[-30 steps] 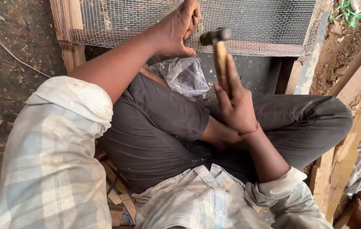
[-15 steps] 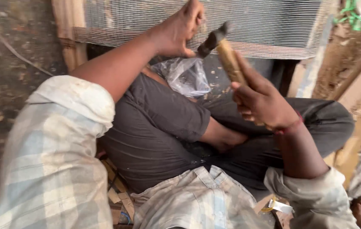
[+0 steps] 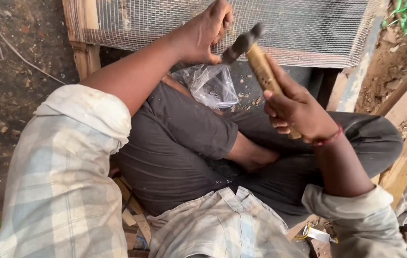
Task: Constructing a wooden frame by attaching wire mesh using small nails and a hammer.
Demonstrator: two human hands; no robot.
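A wooden frame [image 3: 81, 43] covered with wire mesh [image 3: 303, 26] lies on the dirt ground [image 3: 17, 91] across the top of the view, its near edge just beyond the seated person's crossed legs [image 3: 198, 143]. A crumpled clear plastic bag [image 3: 211, 85] sits on the ground between the knees and the frame.

The left hand [image 3: 206, 32] reaches out to the mesh near the frame's lower rail. Its fingers [image 3: 223, 19] are bent and drawn together with the thumb, pinched at a spot on the mesh; whatever small thing they may hold there is too small to tell.

The right hand [image 3: 298, 107] is wrapped round the lower part of the hammer [image 3: 260, 67], fingers closed tight about the wooden handle, with a red thread band at the wrist. The hammer slants up and to the left, its dark metal head [image 3: 241, 43] blurred and just beside the left hand's thumb, close above the frame's rail.

Against half a second ago, the hammer head sits nearer the left hand and lower toward the rail, and the handle leans a little more. The right hand has kept its closed grasp. The left hand has held the same pinched pose at the same place on the mesh. The bag lies as it did.
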